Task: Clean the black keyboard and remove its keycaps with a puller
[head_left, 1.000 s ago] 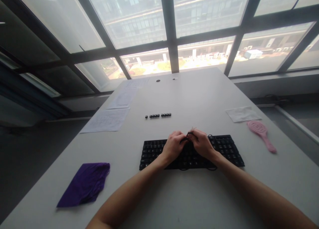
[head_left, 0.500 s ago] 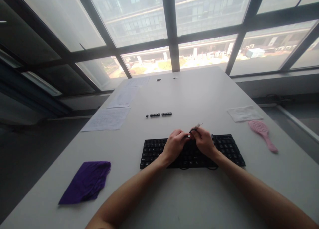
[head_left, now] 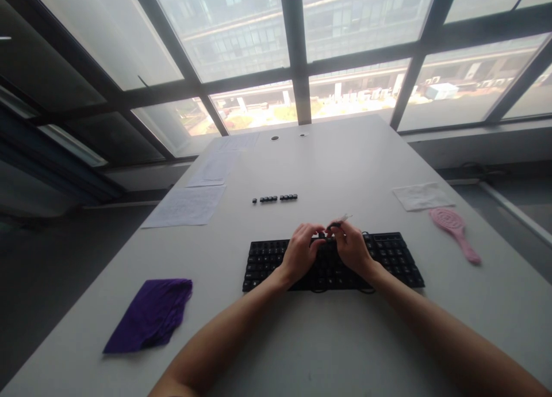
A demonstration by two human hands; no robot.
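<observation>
Head view: one camera, looking down a white table (head_left: 345, 172) toward tall windows.
Keyboard: black keyboard (head_left: 390, 259) lying flat near the front middle of the table, long side facing the person; both hands sit over its upper middle.
Left hand: left hand (head_left: 301, 252) over the keyboard's centre, fingers curled in, tips meeting the right hand's at a small dark piece; whether it pinches that piece is too small to tell.
Right hand: right hand (head_left: 352, 248) just beside the left, touching it at the fingertips, fingers closed on a small tool (head_left: 340, 221).
Tool: thin, with a pale tip sticking up and away from the right fingertips, above the keyboard's far edge; its kind cannot be told.
Keycaps: a short row of loose black keycaps (head_left: 276, 198) on the table beyond the keyboard, well apart from the hands.
Cable: thin black cable (head_left: 364, 291) looping out at the keyboard's near edge.
Cloth: purple cloth (head_left: 150, 313) lying crumpled to the left of the keyboard.
Brush: pink brush (head_left: 452, 227) to the right of the keyboard, handle toward the person.
Tissue: white tissue (head_left: 420, 197) just beyond the brush.
Papers: sheets of paper (head_left: 185, 206) along the table's left edge.
</observation>
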